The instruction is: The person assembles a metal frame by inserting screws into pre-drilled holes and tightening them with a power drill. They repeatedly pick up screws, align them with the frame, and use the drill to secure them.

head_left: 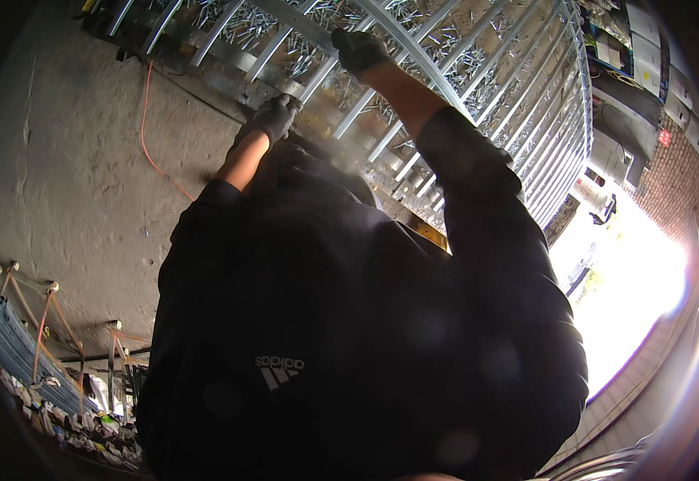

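Both of my hands wear dark gloves and reach forward to a large frame of parallel silvery metal bars (500,84). My right hand (359,53) is closed at the end of a wide flat metal bar (297,22) that lies across the narrower ones. Nearer to me and to the left, my left hand (275,117) is closed at the near edge of the frame, beside the end of a narrow bar (317,80). What it holds, if anything, is hidden by the glove. Many loose thin metal pieces, like nails or screws (297,54), lie scattered beneath and between the bars.
An orange cable (147,136) runs over the grey concrete floor (85,176) at left. Rusty stands (51,301), stacked grey metal lengths (24,345) and a litter heap (85,433) lie at lower left. Bright light enters at right, near a brick-patterned surface (670,188).
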Tool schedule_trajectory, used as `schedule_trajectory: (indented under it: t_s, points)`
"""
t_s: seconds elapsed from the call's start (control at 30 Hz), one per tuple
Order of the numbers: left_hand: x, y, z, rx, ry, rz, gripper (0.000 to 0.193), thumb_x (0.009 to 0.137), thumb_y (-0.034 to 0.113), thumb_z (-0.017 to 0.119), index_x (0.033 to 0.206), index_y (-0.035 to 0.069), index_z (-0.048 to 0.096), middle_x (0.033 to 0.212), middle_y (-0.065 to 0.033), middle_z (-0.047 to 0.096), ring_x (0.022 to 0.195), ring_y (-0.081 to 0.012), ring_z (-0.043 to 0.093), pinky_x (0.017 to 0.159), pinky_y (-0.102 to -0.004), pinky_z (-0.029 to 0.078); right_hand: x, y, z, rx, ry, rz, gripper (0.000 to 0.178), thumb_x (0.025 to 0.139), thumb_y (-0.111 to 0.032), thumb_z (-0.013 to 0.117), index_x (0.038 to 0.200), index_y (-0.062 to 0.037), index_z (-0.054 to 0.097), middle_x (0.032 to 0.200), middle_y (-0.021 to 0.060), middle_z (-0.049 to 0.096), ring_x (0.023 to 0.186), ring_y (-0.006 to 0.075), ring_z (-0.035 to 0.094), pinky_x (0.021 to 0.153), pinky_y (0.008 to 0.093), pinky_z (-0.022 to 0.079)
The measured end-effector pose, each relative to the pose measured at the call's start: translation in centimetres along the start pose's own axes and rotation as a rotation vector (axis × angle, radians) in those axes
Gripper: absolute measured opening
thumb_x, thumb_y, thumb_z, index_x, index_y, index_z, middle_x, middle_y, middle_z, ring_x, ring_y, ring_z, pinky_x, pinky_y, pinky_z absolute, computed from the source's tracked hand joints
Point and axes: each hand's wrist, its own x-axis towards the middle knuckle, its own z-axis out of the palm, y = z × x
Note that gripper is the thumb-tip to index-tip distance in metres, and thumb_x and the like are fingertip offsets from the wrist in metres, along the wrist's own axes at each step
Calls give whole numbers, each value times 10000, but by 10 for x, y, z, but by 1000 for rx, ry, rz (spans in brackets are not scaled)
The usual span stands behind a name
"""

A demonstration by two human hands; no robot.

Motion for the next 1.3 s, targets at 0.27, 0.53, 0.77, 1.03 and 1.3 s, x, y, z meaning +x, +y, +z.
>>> schedule_trajectory:
  t_s: [0.27, 0.53, 0.77, 1.03, 1.3]
  points:
    - [-3, -8, -1, -22, 78, 18, 198, 1018, 184, 583, 1171, 85, 661, 888, -71, 716, 452, -179, 614, 502, -356, 511, -5, 4, 19, -280, 22, -264, 364, 1071, -335, 384, 1188, -132, 663, 1036, 172, 748, 1018, 385, 703, 844, 474, 573]
    - [-41, 36, -11, -509, 18, 121, 326, 1051, 329, 586, 1196, 47, 663, 737, 36, 539, 521, -70, 460, 487, -290, 479, 1, 8, 10, -260, 39, -211, 304, 1051, -305, 437, 1161, -158, 679, 984, 157, 748, 954, 365, 731, 791, 469, 589]
    - [-63, 90, 11, -782, -146, -17, 540, 1065, 544, 488, 1218, 48, 635, 633, 56, 435, 445, -108, 476, 486, -294, 487, 1, -18, 21, -515, 6, -345, 232, 1007, -217, 548, 1192, -165, 677, 946, 26, 745, 864, 243, 740, 676, 393, 597]
    - [-86, 99, 35, -859, -228, -130, 911, 941, 846, 344, 1259, 43, 634, 642, 28, 512, 518, -146, 557, 484, -287, 448, -32, 27, -9, 260, -27, 101, 594, 1027, -543, 521, 1531, -258, 390, 1279, 143, 691, 931, 289, 709, 776, 397, 559]
    - [-72, 116, 86, -976, -294, -89, 799, 965, 808, 368, 1263, 131, 670, 862, -52, 704, 635, -164, 635, 538, -307, 510, -172, 34, 52, 847, 80, -211, 322, 953, -332, 714, 1169, -93, 714, 1179, 170, 706, 1109, 338, 670, 941, 413, 527]
